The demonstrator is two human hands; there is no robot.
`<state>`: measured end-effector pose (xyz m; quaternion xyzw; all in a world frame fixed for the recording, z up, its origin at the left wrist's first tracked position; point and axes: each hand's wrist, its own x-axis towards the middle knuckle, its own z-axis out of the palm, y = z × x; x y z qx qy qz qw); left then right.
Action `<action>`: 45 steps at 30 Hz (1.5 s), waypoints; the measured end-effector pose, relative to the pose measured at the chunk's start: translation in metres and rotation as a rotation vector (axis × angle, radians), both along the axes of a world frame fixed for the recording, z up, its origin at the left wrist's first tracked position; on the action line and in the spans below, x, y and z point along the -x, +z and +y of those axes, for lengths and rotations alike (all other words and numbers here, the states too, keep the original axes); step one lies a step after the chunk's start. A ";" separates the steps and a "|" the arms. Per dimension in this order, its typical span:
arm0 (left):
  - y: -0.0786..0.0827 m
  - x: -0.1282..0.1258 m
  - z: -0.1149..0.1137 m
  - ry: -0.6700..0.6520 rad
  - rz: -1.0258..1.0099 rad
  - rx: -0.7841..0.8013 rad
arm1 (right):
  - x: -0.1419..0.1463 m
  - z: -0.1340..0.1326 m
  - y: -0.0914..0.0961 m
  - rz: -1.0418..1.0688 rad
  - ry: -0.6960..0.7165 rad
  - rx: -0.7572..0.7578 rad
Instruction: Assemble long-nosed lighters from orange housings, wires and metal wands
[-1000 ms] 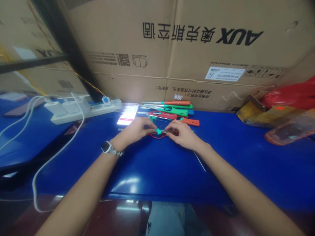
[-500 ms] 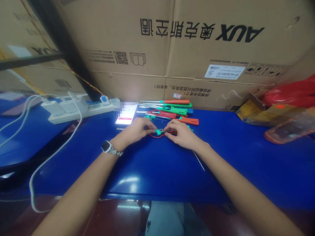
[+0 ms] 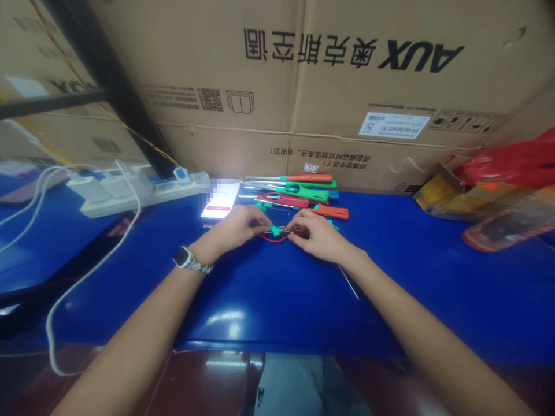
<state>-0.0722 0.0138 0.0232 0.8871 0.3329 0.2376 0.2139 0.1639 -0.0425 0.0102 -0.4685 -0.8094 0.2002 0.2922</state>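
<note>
My left hand (image 3: 236, 230) pinches a small teal plastic piece (image 3: 274, 231) by its left side, above the blue table. My right hand (image 3: 318, 236) is closed on a small dark part (image 3: 284, 233) that meets the right side of the teal piece; its exact kind is too small to make out. Thin wires show around the two parts, and a red curved strip (image 3: 273, 240) lies just below them. Behind my hands is a pile of long-nosed lighters, among them a green lighter (image 3: 299, 192), a red lighter (image 3: 291, 200) and an orange lighter (image 3: 333, 212).
A lit phone (image 3: 221, 202) lies left of the lighters. Farther left, a white power strip (image 3: 143, 193) holds chargers, with a white cable (image 3: 91, 268) hanging over the edge. A thin metal rod (image 3: 349, 282) lies by my right wrist. Cardboard (image 3: 277, 86) stands behind.
Both hands stay close together on the small parts, with only slight finger movement. The teal piece has turned a little. The whole view has shifted slightly.
</note>
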 end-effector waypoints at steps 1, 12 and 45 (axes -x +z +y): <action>0.000 0.000 0.000 -0.003 0.009 0.001 | 0.000 0.000 0.000 -0.003 -0.001 0.002; 0.006 -0.007 -0.008 0.026 0.073 0.046 | 0.001 0.000 0.001 -0.054 -0.011 0.010; 0.000 -0.010 -0.013 0.006 -0.001 0.071 | 0.027 -0.005 0.003 -0.149 -0.106 -0.065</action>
